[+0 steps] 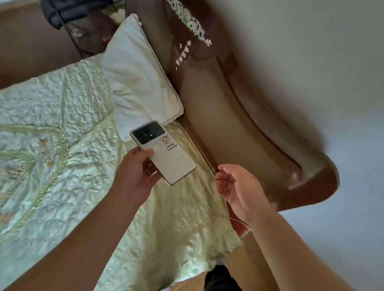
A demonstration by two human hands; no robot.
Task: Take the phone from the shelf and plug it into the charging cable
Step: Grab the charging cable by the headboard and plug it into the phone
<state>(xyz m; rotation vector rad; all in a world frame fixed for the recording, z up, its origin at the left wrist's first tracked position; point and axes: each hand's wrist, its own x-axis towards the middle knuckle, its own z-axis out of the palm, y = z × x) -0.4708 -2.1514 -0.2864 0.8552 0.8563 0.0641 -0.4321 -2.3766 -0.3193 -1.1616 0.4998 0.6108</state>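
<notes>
A person stood beside a bed (51, 116) covered with a pale green quilted spread, seen from a head-worn camera looking down at both bare arms. The left hand (136, 173) held a white phone (165, 153) above the bed, fingers wrapped around its long edge, the back facing up — a dark camera block at the end nearer the pillow (139, 77), a small cartoon sticker and handwritten lettering just below it. The phone's bottom edge pointed toward the right hand (238, 190), with a clear gap between the two.

The right hand hovered near the side of the bed closest to the wooden headboard (235, 107), thumb and forefinger pinched on the end of a thin white charging cable (240, 222). The cable trailed back under the wrist and off the edge of the bed. Its plug was too small to make out and was not touching the phone.

The white pillow lay against the headboard, just beyond the phone.
</notes>
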